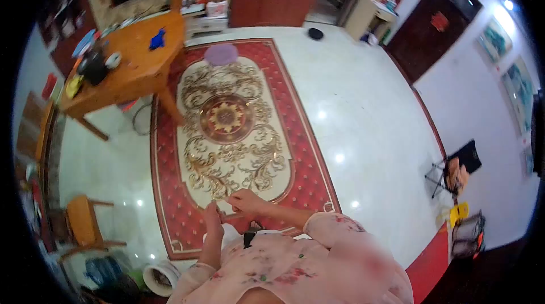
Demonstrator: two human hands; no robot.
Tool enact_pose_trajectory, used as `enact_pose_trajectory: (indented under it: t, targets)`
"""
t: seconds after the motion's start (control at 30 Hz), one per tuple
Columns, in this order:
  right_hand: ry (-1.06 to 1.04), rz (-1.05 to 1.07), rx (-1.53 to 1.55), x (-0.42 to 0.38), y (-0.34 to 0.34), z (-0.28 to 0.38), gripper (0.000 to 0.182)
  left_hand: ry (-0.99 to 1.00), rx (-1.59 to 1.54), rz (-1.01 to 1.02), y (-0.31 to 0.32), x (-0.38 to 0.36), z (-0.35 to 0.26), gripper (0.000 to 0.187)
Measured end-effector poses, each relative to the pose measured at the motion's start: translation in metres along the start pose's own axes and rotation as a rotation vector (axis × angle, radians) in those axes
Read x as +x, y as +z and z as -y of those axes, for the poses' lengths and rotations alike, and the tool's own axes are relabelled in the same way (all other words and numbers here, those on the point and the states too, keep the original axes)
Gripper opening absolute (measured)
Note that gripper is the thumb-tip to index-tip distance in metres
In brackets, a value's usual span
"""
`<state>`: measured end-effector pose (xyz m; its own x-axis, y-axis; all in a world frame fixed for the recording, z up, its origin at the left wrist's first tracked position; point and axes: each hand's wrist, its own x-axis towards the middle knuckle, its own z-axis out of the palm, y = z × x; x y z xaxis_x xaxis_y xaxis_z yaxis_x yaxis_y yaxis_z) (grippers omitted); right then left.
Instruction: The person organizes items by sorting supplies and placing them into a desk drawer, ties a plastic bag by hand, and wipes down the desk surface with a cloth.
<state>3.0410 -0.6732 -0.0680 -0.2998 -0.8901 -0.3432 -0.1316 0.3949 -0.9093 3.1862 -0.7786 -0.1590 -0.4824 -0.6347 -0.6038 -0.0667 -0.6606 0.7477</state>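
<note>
My left hand [213, 217] is raised in front of my body, its fingers pressed together near the tips. Close to its right, my right hand [245, 200] is curled closed. Anything either hand holds is too small or too hidden to make out. Both hands are above the near end of a patterned red and cream rug [272, 151]. A purple round stool or mat [221, 54] is at the rug's far end.
A wooden table [128, 48] with a blue cloth [158, 39] and a dark pot [93, 69] stands at the left. Nearer are a wooden chair [85, 221] and a white bucket [160, 279]. A black folding chair [462, 159] is by the right wall.
</note>
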Motion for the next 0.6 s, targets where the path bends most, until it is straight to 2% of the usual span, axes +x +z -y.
enact_pose_trajectory:
  t: [0.03, 0.07, 0.17, 0.3, 0.43, 0.47, 0.53, 0.6]
  targets:
    - [0.010, -0.050, 0.110, -0.003, -0.016, -0.011, 0.041, -0.047, 0.051, 0.055, 0.029, 0.002, -0.002, 0.031]
    - [0.013, -0.096, 0.221, -0.007, -0.038, -0.023, 0.040, 0.007, 0.154, 0.140, 0.059, 0.000, -0.002, 0.029]
    - [0.114, -0.187, 0.228, -0.023, -0.098, -0.034, 0.036, -0.041, 0.407, 0.280, 0.142, 0.004, -0.014, 0.027]
    - [0.080, -0.248, 0.222, -0.024, -0.155, -0.073, 0.029, -0.047, 0.527, 0.345, 0.212, 0.052, -0.006, 0.023]
    - [-0.008, -0.197, 0.234, -0.012, -0.242, -0.093, 0.020, 0.032, 0.560, 0.267, 0.291, 0.113, -0.009, 0.019]
    - [0.068, -0.161, 0.233, -0.008, -0.269, -0.094, 0.019, 0.030, 0.612, 0.245, 0.316, 0.128, -0.014, 0.019]
    - [0.015, -0.236, 0.133, -0.003, -0.324, -0.097, 0.019, -0.013, 0.657, 0.182, 0.366, 0.160, -0.021, 0.016]
    - [-0.025, -0.286, 0.068, -0.007, -0.384, -0.091, 0.018, 0.000, 0.561, 0.246, 0.422, 0.182, -0.025, 0.016]
